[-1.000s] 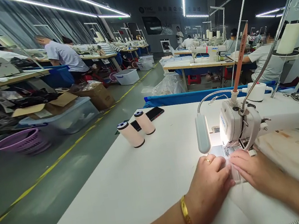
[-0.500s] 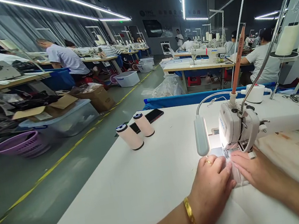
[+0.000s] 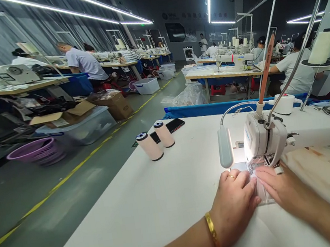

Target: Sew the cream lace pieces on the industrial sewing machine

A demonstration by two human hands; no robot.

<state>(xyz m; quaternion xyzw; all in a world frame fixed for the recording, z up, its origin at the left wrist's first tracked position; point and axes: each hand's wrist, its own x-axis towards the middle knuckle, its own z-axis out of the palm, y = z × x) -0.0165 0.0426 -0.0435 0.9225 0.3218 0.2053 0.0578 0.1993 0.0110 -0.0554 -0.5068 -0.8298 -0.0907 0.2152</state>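
Observation:
A white sewing machine [image 3: 257, 139] stands on the table, its needle area lit by a lamp [image 3: 225, 146] on a bent metal neck. Thin, sheer white fabric [image 3: 264, 196] lies at the presser foot. My left hand [image 3: 235, 199], with a ring and gold bangle, has curled fingers closed on the fabric's left side. From the right, my right hand [image 3: 279, 185] lays outstretched fingers on the same fabric close to the foot; its thumb is hidden. More sheer fabric [image 3: 321, 167] is bunched right of my right hand, under the machine arm.
Two thread cones [image 3: 150, 147] and a black phone [image 3: 171, 127] lie at the table's far left corner. A blue cloth [image 3: 206, 109] borders the far edge. Large thread cones [image 3: 323, 48] stand at right. A purple basket [image 3: 38, 152] and boxes sit on the floor; people work at machines beyond.
My view has turned slightly left, so the surroundings sit farther right. Both hands stay at the presser foot on the fabric, with hardly any movement.

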